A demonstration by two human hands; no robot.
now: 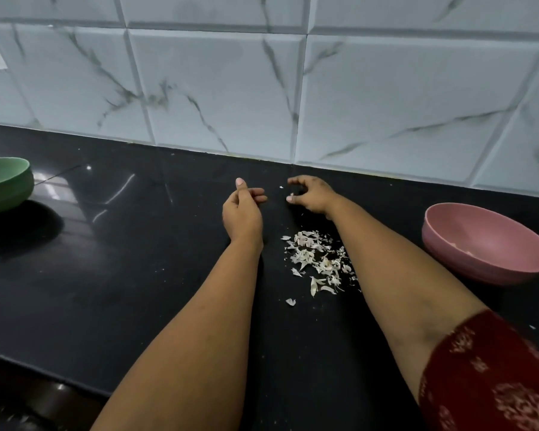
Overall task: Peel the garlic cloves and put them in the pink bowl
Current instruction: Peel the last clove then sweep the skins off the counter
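Note:
The pink bowl (pixel 448 213) stands on the black counter at the right, with pale garlic cloves (pixel 467 252) low inside it. A heap of white garlic skins (pixel 318 256) lies between my forearms. My left hand (pixel 242 211) rests on the counter left of the heap, thumb up, fingers loosely curled and holding nothing. My right hand (pixel 312 194) is beyond the heap near the wall, its fingers arched over the counter. A tiny white scrap (pixel 292 194) shows between its thumb and forefinger; I cannot tell whether it is pinched.
A green bowl (pixel 5 185) sits at the far left of the black counter (pixel 122 259). The marbled tile wall (pixel 262 88) rises right behind my hands. A stray skin flake (pixel 290 302) lies nearer the front edge.

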